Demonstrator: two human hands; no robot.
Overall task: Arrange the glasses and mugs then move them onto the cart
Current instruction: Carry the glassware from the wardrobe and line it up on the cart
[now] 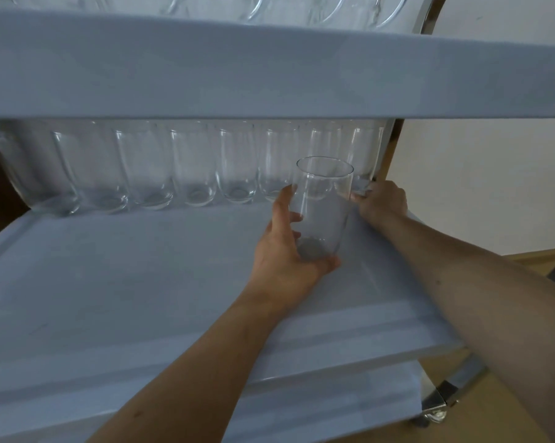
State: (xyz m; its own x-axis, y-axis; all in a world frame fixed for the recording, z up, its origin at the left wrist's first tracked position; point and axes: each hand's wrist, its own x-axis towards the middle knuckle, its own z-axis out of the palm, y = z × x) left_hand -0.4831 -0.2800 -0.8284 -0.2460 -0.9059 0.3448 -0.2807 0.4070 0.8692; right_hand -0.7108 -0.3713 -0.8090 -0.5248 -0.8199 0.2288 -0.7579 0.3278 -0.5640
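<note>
**Second row begins on the cart's middle shelf**

Both forearms reach over the middle shelf. Left grip wraps a tumbler low down, keeping it upright. Right grip pinches the end glass of the back row, probably to straighten it. No writing is legible.

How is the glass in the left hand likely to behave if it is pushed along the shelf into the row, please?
The glass is tall and narrow, so a push near its rim would probably tip it. Its clear smooth wall looks slippery and breakable against the row of glasses. The left hand holds it low, which should steady it.
</note>
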